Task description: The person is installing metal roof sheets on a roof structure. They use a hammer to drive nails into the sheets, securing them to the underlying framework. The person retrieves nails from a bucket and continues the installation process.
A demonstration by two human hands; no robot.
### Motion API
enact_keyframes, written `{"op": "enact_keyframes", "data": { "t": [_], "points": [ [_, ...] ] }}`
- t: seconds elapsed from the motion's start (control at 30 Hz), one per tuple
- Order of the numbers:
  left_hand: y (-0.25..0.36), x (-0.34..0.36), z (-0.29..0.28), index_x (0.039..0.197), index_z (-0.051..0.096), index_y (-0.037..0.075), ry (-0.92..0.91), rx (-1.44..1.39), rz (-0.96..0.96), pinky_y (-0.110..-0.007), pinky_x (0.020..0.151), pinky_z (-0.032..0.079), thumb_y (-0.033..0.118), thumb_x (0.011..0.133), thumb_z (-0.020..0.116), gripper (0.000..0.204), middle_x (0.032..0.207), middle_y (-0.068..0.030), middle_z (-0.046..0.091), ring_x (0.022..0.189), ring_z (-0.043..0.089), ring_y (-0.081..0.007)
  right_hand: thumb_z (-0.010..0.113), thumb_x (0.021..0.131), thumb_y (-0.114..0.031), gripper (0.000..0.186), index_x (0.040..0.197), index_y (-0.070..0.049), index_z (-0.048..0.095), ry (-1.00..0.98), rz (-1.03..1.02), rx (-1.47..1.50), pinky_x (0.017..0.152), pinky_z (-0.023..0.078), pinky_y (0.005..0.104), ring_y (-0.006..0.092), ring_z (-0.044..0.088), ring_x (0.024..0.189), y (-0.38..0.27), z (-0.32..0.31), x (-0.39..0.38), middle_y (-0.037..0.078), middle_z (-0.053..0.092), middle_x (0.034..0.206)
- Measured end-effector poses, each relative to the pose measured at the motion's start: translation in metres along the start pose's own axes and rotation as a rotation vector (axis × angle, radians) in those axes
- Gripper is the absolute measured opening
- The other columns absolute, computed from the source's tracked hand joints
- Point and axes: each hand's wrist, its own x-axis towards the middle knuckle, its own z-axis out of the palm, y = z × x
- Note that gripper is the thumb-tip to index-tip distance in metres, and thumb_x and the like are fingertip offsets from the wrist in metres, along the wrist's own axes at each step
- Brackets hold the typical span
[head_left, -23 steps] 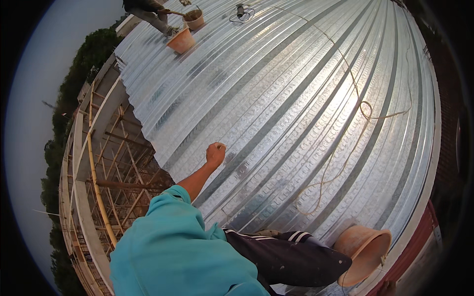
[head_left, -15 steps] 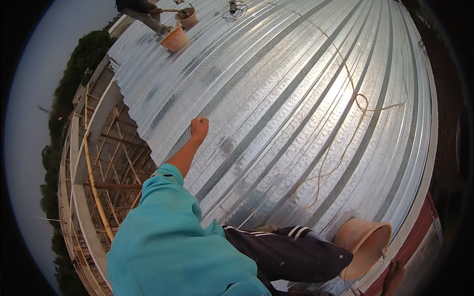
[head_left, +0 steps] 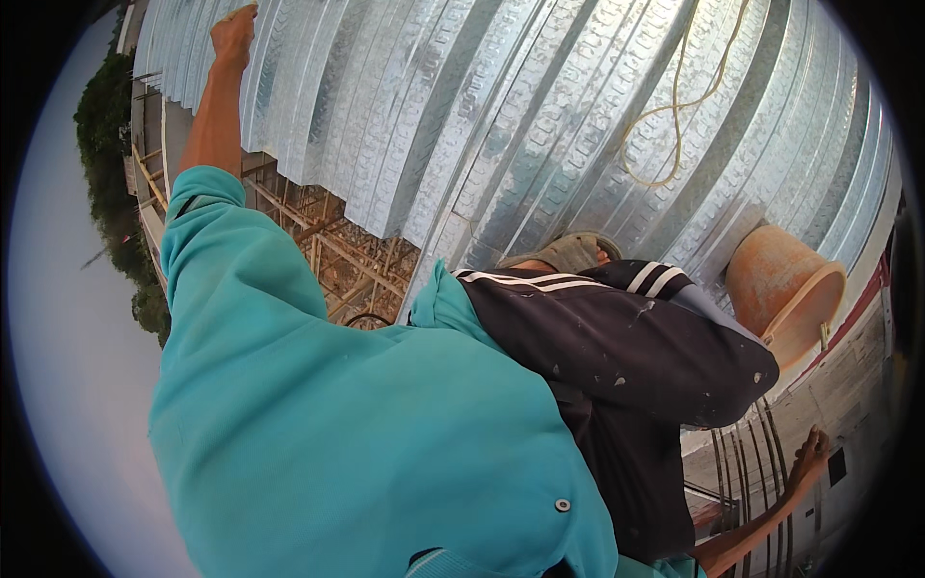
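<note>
My left hand (head_left: 232,37) is stretched to the top left over the ribbed metal sheeting (head_left: 501,116), fingers closed; what they hold, if anything, is hidden. My right hand (head_left: 809,448) hangs at the lower right, fingers loosely curled, with nothing visible in them, near a concrete surface with rebar (head_left: 766,462). A tipped orange plastic bucket (head_left: 771,279) rests beside my bent knee (head_left: 732,376). My sandaled foot (head_left: 568,255) is on the sheeting.
A thin looped cable (head_left: 665,178) lies on the sheeting. Past the jagged sheet edge is a drop with bamboo scaffolding (head_left: 347,260). Trees (head_left: 106,154) and sky show at the far left. A pale ledge runs along the right edge.
The view has tilted down toward my body. My left hand has moved up and left in view, and my right arm shows more. The other worker and upper buckets have left the view.
</note>
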Motion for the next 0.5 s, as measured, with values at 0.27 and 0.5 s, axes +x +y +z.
{"op": "enact_keyframes", "data": {
  "t": [0.27,0.5],
  "points": [
    [0.020,-0.003,-0.023,0.111,0.077,0.000,0.072,0.000,0.085,-0.030,0.088,0.051,0.027,0.086,0.076,0.037,0.103,-0.0087,0.076,0.095,0.068,-0.0180,0.055,0.102,-0.051,0.055,0.118,0.000,0.065,0.131,-0.043,0.011,0.062,0.045,0.0390,0.0203,0.054,0.069,0.053,-0.018,0.014,0.012,0.055,0.079],
    [0.076,-0.011,-0.019,0.107,0.077,-0.001,0.281,0.029,0.219,-0.037,0.095,0.051,0.034,0.090,0.070,0.041,0.104,-0.0199,0.076,0.103,0.071,-0.0277,0.059,0.104,-0.035,0.040,0.084,-0.004,0.045,0.278,-0.160,0.107,0.051,0.030,0.0351,0.0141,0.030,0.057,0.081,0.005,0.036,0.003,0.029,0.065]
  ]
}}
